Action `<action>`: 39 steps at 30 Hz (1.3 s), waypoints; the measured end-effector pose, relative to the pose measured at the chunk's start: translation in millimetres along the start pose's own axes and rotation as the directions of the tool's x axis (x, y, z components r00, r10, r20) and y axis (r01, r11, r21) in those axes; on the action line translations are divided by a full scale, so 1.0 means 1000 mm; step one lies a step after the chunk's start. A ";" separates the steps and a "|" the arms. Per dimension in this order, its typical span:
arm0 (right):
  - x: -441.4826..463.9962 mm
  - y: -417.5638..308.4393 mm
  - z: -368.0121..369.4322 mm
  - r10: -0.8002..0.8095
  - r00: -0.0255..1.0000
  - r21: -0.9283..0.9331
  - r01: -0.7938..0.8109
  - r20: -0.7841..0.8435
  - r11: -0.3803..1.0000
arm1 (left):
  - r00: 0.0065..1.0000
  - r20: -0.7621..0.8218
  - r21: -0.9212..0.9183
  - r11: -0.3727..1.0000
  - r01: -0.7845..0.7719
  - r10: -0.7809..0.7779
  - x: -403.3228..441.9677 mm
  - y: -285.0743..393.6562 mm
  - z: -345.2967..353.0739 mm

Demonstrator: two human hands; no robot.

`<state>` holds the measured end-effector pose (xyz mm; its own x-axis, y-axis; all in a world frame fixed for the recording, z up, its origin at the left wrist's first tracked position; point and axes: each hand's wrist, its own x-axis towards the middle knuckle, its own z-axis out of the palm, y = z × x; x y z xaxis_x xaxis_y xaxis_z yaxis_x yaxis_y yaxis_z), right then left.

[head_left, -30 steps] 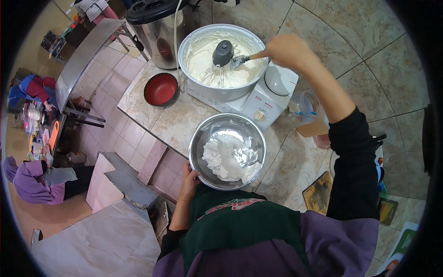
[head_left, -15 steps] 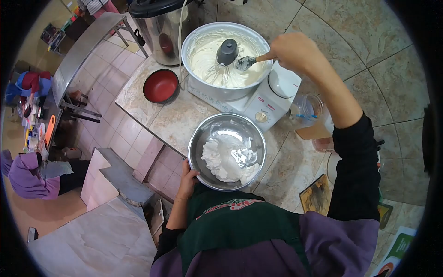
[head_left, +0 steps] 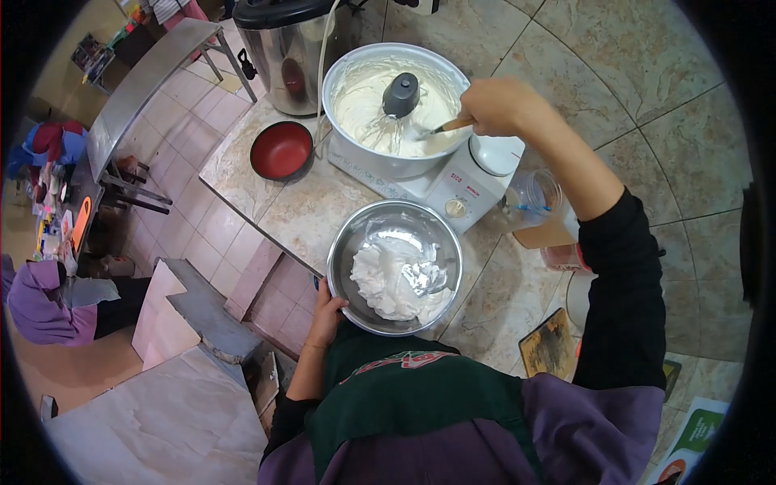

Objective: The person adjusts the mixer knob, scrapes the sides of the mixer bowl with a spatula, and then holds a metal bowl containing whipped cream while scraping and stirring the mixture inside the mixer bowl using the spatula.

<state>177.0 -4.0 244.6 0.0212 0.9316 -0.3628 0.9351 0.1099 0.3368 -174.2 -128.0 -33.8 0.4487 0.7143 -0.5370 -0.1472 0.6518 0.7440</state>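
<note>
My right hand (head_left: 503, 107) grips the wooden handle of a spatula (head_left: 441, 128) over the right side of a white mixer bowl (head_left: 333, 115). The spatula's head is down in the pale whipped cream (head_left: 364, 101), partly hidden by it. A grey hub with whisk wires (head_left: 402, 95) stands in the middle of the cream. Close to my body, my left hand (head_left: 325, 312) is closed on the rim of a steel bowl (head_left: 338, 267), thumb on the near left edge. White cream (head_left: 380, 283) lies in that steel bowl.
The bowl sits on a white stand mixer (head_left: 465, 190). A red bowl (head_left: 281, 151) is near the counter's left edge, with a large steel container (head_left: 287, 73) behind. At right are a clear pitcher (head_left: 535, 198) and a dark-stained board (head_left: 550, 343). Another person (head_left: 52, 303) sits far left.
My right hand has moved down and slightly left, and the spatula's head has sunk into the cream. My left hand stays on the steel bowl's rim.
</note>
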 end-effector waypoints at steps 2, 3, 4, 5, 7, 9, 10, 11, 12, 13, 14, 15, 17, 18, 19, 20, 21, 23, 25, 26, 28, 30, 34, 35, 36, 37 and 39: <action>-0.006 0.003 -0.019 -0.013 0.999 0.017 0.012 0.036 1.000 | 0.999 -0.004 -0.023 0.999 0.045 -0.045 -0.002 0.002 0.003; -0.008 0.004 -0.030 0.002 0.998 0.043 -0.005 0.068 0.999 | 0.999 -0.005 -0.026 0.999 0.046 -0.046 0.000 -0.003 0.000; -0.008 0.005 -0.035 0.017 0.995 0.068 -0.024 0.100 0.997 | 1.000 0.019 -0.044 0.999 0.006 -0.006 0.004 -0.009 -0.004; -0.003 0.010 -0.029 -0.036 0.999 0.072 0.034 0.019 0.997 | 0.998 0.043 -0.063 0.997 -0.033 0.036 0.007 -0.014 -0.006; 0.005 -0.002 -0.019 -0.005 1.000 -0.029 0.006 0.028 1.000 | 0.999 0.042 -0.081 0.996 -0.024 0.027 0.007 -0.013 -0.003; 0.013 -0.011 -0.014 0.031 0.998 -0.142 -0.023 0.057 0.990 | 0.999 0.037 -0.092 0.996 -0.017 0.020 0.008 -0.013 -0.007; 0.013 -0.007 -0.020 0.031 0.998 -0.142 -0.023 0.057 0.990 | 0.999 0.032 -0.039 0.999 -0.029 0.031 0.013 -0.019 -0.010; 0.010 0.000 -0.029 0.006 0.998 -0.091 -0.001 0.057 0.996 | 0.999 0.027 0.013 0.999 -0.039 0.039 0.014 -0.022 -0.013; 0.007 0.001 -0.036 -0.020 0.998 -0.039 0.022 0.056 0.999 | 0.999 0.027 0.013 0.999 -0.038 0.038 0.015 -0.021 -0.013; 0.007 -0.001 -0.039 -0.020 0.998 -0.039 0.022 0.058 0.999 | 1.000 0.023 0.067 0.998 -0.018 0.016 0.016 -0.017 -0.012; 0.007 -0.005 -0.041 -0.013 0.999 -0.048 0.014 0.037 0.999 | 1.000 0.020 0.121 0.993 0.002 -0.004 0.017 -0.015 -0.012; 0.007 -0.008 -0.043 -0.004 1.000 -0.057 0.005 0.015 0.998 | 1.000 0.023 0.121 0.993 0.001 -0.004 0.019 -0.017 -0.013; 0.013 -0.018 -0.028 0.013 1.000 -0.133 -0.010 0.021 0.991 | 0.999 0.022 0.163 0.985 -0.047 0.044 0.024 -0.022 -0.018; 0.015 -0.021 -0.024 0.026 0.999 -0.211 -0.020 0.028 0.977 | 0.999 0.026 0.164 0.985 -0.049 0.046 0.025 -0.021 -0.019; 0.013 -0.017 -0.026 0.026 0.999 -0.191 -0.018 0.039 0.981 | 0.998 0.029 0.153 0.986 -0.064 0.061 0.024 -0.021 -0.020; 0.010 -0.013 -0.029 0.029 0.999 -0.191 -0.021 0.039 0.981 | 0.997 0.030 0.143 0.987 -0.079 0.075 0.024 -0.021 -0.021; 0.005 -0.010 -0.037 0.025 0.999 -0.144 -0.020 0.037 0.989 | 0.997 0.031 0.144 0.987 -0.078 0.074 0.021 -0.016 -0.021; 0.004 -0.010 -0.038 0.025 0.999 -0.096 -0.021 0.039 0.995 | 1.000 -0.004 0.090 0.996 -0.009 0.010 0.010 -0.003 -0.023; 0.008 -0.014 -0.026 0.045 0.999 -0.123 -0.045 0.002 0.991 | 1.000 -0.021 0.086 0.996 0.011 -0.009 0.002 0.014 -0.030; 0.010 -0.015 -0.022 0.051 0.999 -0.119 -0.050 0.007 0.992 | 0.999 -0.040 0.083 0.996 0.027 -0.024 0.000 0.020 -0.036; 0.011 -0.014 -0.019 0.051 0.999 -0.176 -0.049 0.010 0.983 | 0.999 -0.051 0.051 0.999 0.007 -0.005 0.000 0.028 -0.050; 0.004 -0.010 -0.037 0.067 0.997 -0.114 -0.063 0.030 0.992 | 0.995 -0.087 0.063 0.997 -0.049 0.055 0.000 0.039 -0.065; 0.014 -0.011 -0.025 0.063 0.998 -0.094 -0.064 -0.012 0.994 | 0.988 -0.124 0.058 0.994 -0.088 0.095 0.008 0.061 -0.086; 0.018 -0.012 -0.019 0.070 0.998 -0.087 -0.070 -0.005 0.994 | 0.988 -0.144 0.053 0.997 -0.054 0.061 0.010 0.066 -0.091; 0.022 -0.013 -0.016 0.079 0.997 -0.116 -0.076 0.019 0.990 | 0.989 -0.136 0.059 0.997 -0.050 0.058 0.014 0.071 -0.097; 0.025 -0.014 -0.016 0.089 0.995 -0.148 -0.082 0.041 0.986 | 0.989 -0.144 0.056 0.998 -0.032 0.040 0.018 0.073 -0.102; 0.014 -0.009 -0.038 0.106 0.992 -0.088 -0.100 0.066 0.991 | 0.989 -0.150 0.053 0.999 -0.008 0.016 0.026 0.074 -0.116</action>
<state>155.4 21.4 269.2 0.1440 0.9130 -0.3818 0.8933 0.0461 0.4470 -275.6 -31.1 -38.7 0.3090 0.7549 -0.5785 -0.1044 0.6315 0.7683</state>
